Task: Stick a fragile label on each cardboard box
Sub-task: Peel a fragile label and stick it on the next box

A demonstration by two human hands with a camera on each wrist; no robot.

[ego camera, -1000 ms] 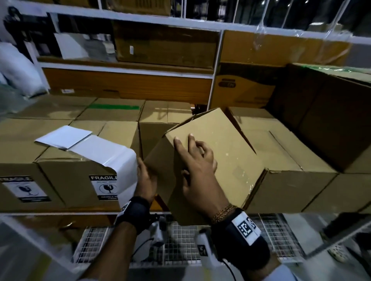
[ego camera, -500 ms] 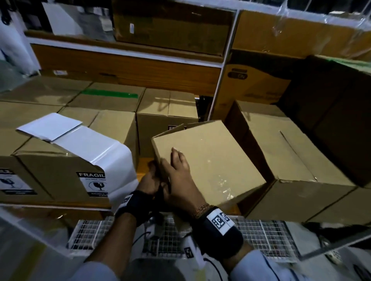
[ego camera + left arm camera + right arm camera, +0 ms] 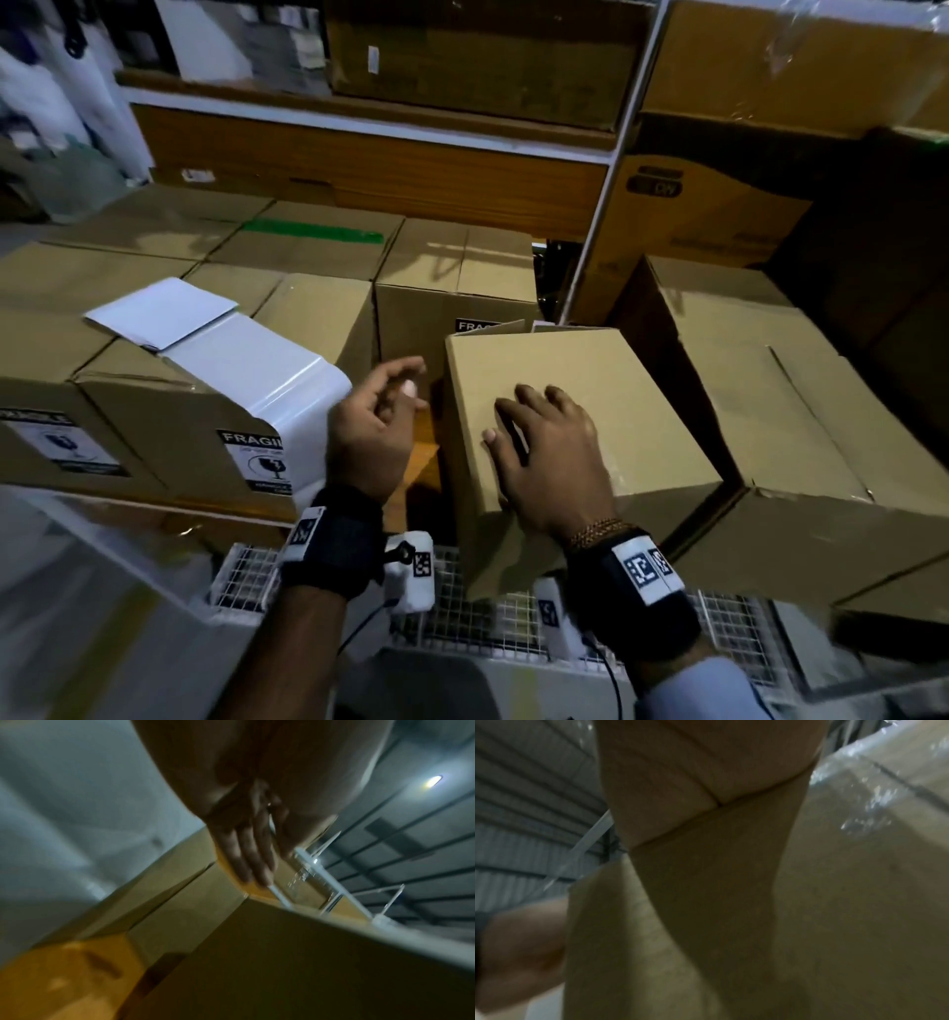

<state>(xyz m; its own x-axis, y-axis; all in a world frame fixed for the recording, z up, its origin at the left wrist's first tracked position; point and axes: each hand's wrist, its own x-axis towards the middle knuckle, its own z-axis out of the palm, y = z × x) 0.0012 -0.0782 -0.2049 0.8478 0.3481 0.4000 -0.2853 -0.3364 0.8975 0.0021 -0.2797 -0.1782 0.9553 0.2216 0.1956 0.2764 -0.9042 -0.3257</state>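
Observation:
A plain cardboard box (image 3: 606, 406) stands tilted at the shelf's front edge, with no label on its visible faces. My right hand (image 3: 544, 452) lies flat on its top face, fingers spread. To the box's left my left hand (image 3: 380, 416) hovers with loosely curled fingers, holding nothing and apart from the box. A white strip of label backing (image 3: 267, 370) drapes over a labelled box (image 3: 169, 426) on the left, whose front carries a fragile label (image 3: 257, 457). In the right wrist view the box (image 3: 731, 902) fills the frame.
More closed boxes fill the shelf behind and left; one behind (image 3: 452, 288) shows a fragile label. A larger box (image 3: 760, 411) sits right of the tilted one. A white shelf post (image 3: 606, 205) rises behind. A wire mesh ledge (image 3: 493, 611) runs below the shelf.
The box has been turned so its broad face points up. My left hand has let go of the box's left edge and lifted away. My right hand has slid up onto the top face.

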